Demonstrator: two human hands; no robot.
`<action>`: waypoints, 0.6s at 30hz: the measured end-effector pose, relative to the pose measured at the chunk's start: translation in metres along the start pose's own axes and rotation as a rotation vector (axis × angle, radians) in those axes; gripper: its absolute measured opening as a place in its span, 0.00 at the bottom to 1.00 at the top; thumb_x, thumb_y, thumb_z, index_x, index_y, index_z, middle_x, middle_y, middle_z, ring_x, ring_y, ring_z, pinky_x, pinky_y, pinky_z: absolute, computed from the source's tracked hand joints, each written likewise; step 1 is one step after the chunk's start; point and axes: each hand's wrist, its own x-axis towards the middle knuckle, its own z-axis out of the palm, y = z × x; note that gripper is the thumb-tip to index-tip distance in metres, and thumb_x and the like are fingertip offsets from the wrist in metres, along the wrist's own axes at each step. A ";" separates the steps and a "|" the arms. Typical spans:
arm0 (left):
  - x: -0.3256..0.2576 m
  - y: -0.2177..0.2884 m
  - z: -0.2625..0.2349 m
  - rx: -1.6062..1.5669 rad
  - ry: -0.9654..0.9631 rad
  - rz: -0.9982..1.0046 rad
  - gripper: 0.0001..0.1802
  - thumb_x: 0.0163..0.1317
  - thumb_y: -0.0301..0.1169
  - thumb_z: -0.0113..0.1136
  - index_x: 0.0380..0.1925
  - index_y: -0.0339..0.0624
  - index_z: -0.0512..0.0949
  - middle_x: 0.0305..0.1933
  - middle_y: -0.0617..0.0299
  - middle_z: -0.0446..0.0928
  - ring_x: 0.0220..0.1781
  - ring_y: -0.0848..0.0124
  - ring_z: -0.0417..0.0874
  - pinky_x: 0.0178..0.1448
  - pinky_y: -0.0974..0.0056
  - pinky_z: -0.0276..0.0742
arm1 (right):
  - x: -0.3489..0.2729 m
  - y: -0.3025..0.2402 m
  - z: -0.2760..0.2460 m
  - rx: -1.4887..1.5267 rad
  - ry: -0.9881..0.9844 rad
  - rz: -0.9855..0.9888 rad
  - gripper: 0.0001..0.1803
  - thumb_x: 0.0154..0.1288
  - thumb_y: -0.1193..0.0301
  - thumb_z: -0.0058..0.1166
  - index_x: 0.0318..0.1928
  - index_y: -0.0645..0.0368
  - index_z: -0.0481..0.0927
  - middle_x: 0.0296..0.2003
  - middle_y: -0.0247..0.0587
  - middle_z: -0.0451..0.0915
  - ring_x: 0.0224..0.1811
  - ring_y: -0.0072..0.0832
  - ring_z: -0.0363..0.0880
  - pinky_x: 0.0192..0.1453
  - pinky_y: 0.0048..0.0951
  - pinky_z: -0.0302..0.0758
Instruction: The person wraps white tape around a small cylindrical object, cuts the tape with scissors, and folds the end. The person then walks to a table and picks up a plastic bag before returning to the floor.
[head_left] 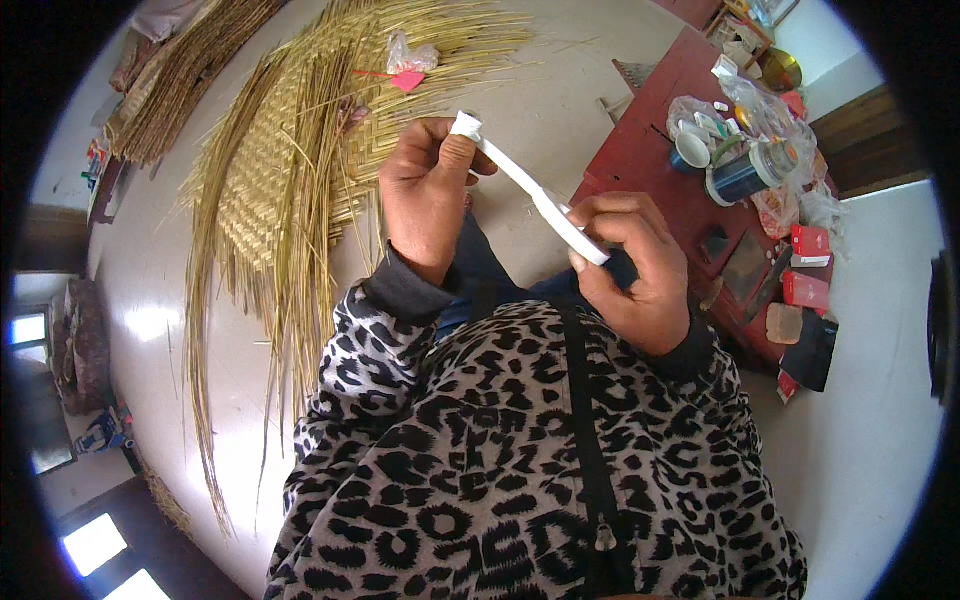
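A narrow white tape strip (522, 180) stretches slantwise in front of my body, between my two hands. Its upper end is folded or wrapped at the fingertips of my left hand (425, 190), which is closed with the thumb pressed against it. Whether the tape goes round a finger there I cannot tell. The lower, thicker end lies between the thumb and fingers of my right hand (637, 265); it may be a small roll seen edge-on. Beyond my left hand, a woven straw mat (255, 210) with long loose strands lies on the floor.
At the right is a red table (640, 135) with a blue cup (690, 152), a blue jar (745, 175), plastic bags, red boxes (806, 288) and a dark cleaver-like blade (768, 288). A clear bag (410, 55) lies on the mat. Bundled stalks (185, 85) lean at the far left.
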 end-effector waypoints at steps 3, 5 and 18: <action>-0.002 -0.001 0.001 -0.004 -0.035 -0.004 0.08 0.70 0.31 0.57 0.38 0.37 0.77 0.28 0.63 0.81 0.28 0.79 0.79 0.32 0.75 0.70 | 0.004 -0.006 -0.007 -0.086 0.022 -0.102 0.15 0.51 0.79 0.60 0.42 0.61 0.76 0.40 0.45 0.81 0.42 0.43 0.78 0.48 0.38 0.75; -0.004 -0.001 0.003 -0.010 -0.058 -0.011 0.08 0.70 0.30 0.57 0.38 0.36 0.77 0.28 0.64 0.81 0.29 0.78 0.80 0.34 0.74 0.71 | 0.006 -0.012 -0.011 -0.111 0.004 -0.118 0.16 0.50 0.78 0.62 0.43 0.61 0.77 0.39 0.44 0.80 0.40 0.43 0.78 0.46 0.39 0.76; -0.019 -0.008 0.011 0.154 -0.110 0.126 0.07 0.66 0.25 0.62 0.37 0.32 0.77 0.29 0.64 0.79 0.31 0.79 0.78 0.36 0.73 0.74 | 0.049 -0.040 -0.027 -0.336 -0.012 -0.296 0.16 0.52 0.76 0.67 0.42 0.60 0.78 0.32 0.40 0.79 0.35 0.39 0.78 0.38 0.35 0.75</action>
